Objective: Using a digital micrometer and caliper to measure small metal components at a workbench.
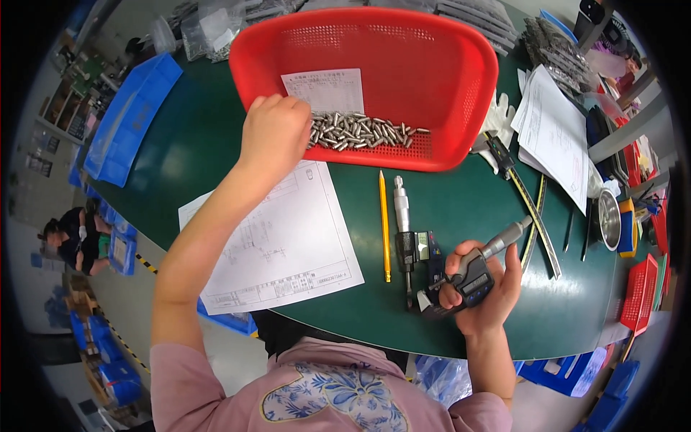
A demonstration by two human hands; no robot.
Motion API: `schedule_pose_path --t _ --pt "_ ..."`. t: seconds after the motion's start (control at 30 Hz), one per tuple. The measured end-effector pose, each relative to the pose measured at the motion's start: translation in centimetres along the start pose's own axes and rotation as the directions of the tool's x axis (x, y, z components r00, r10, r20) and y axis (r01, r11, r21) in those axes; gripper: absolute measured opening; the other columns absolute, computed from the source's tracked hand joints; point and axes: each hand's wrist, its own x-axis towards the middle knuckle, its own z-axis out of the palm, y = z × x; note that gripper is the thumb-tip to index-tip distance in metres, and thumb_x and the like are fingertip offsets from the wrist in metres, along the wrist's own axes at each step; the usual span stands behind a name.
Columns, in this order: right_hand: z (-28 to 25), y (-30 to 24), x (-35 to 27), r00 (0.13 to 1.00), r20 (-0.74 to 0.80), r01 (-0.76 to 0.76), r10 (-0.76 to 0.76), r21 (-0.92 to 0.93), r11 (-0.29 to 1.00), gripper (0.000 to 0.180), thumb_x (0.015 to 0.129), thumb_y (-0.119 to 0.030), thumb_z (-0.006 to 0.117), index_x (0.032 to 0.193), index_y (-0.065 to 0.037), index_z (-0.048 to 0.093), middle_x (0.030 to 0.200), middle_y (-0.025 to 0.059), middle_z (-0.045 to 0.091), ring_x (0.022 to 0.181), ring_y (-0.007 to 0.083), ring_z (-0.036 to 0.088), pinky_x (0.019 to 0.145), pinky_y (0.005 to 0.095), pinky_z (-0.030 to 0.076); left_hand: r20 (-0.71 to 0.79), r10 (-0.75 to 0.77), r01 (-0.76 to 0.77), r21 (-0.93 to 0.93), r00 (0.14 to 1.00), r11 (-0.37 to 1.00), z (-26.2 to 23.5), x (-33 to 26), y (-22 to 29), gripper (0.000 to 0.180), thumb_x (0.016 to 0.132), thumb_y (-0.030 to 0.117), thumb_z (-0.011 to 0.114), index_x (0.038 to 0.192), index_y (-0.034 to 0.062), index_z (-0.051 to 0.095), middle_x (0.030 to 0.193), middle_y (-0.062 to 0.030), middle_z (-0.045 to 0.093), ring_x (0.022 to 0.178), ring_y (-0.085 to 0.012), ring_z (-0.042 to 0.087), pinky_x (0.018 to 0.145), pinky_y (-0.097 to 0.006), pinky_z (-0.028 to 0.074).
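My right hand (491, 291) is wrapped round a digital outside micrometer (475, 281), its grey thimble slanting up to the right. My left hand (277, 131) is over the near left part of a red plastic basket (461, 79), fingers curled down and their tips hidden. Beside those fingers lies a heap of small shiny metal pins (360, 132) on the basket's bottom. A printed slip (327, 88) leans inside the basket. Under my left forearm is a technical drawing (288, 237) on white paper. A second micrometer (404, 237) and a yellow pencil (384, 223) lie between my hands.
Calipers (529, 201) lie to the right, near a white glove (498, 119) and stacked papers (553, 129). A metal bowl (609, 219) and a small red basket (638, 295) are farther right. A blue tray (133, 119) stands at the left edge of the green table (331, 324).
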Motion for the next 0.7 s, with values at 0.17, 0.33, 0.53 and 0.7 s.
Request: schedule_pose_path --t 0.17,0.33,0.53,0.7 --pt "0.1 -0.3 0.4 0.996 0.07 -0.051 0.047 0.064 0.997 0.065 0.083 -0.056 0.02 0.091 0.002 0.049 0.071 0.0148 0.052 0.041 0.0176 0.044 0.039 0.0272 0.038 0.477 0.018 0.473 -0.874 0.878 0.11 -3.3 -4.3 7.6 0.005 0.072 0.005 0.061 0.077 0.0033 0.06 0.077 -0.0053 0.06 0.073 -0.0103 0.054 0.067 -0.024 0.04" --pt "-0.2 -0.2 1.2 0.986 0.141 -0.105 0.091 0.094 0.99 0.065 0.084 -0.054 0.02 0.091 0.003 0.05 0.074 0.0154 0.054 0.04 0.0159 0.044 0.039 0.0252 0.039 0.409 0.221 0.425 -0.905 0.885 -0.025 -3.7 -5.4 11.6 0.01 0.069 -0.003 0.06 0.078 0.0009 0.059 0.08 -0.0077 0.058 0.072 -0.0144 0.055 0.067 -0.025 0.043" --pt "0.0 -0.2 0.6 0.986 0.144 -0.093 0.079 0.09 0.992 0.058 0.087 -0.048 0.019 0.093 0.002 0.047 0.073 0.016 0.051 0.037 0.0162 0.041 0.034 0.0251 0.036 0.381 0.255 0.375 -0.924 0.889 0.071 -3.9 -5.3 12.5 0.011 0.067 -0.006 0.06 0.076 0.0007 0.059 0.079 -0.0089 0.059 0.074 -0.0166 0.057 0.067 -0.025 0.044" --pt "0.0 -0.2 0.5 0.987 0.13 -0.106 0.093 0.096 0.99 0.059 0.086 -0.049 0.019 0.092 0.002 0.048 0.073 0.0166 0.053 0.037 0.0159 0.041 0.034 0.0251 0.037 0.356 0.238 0.348 -0.934 0.903 0.08 -3.8 -5.5 12.8 0.011 0.068 -0.003 0.061 0.078 0.0007 0.06 0.078 -0.0075 0.057 0.071 -0.0171 0.056 0.064 -0.025 0.043"
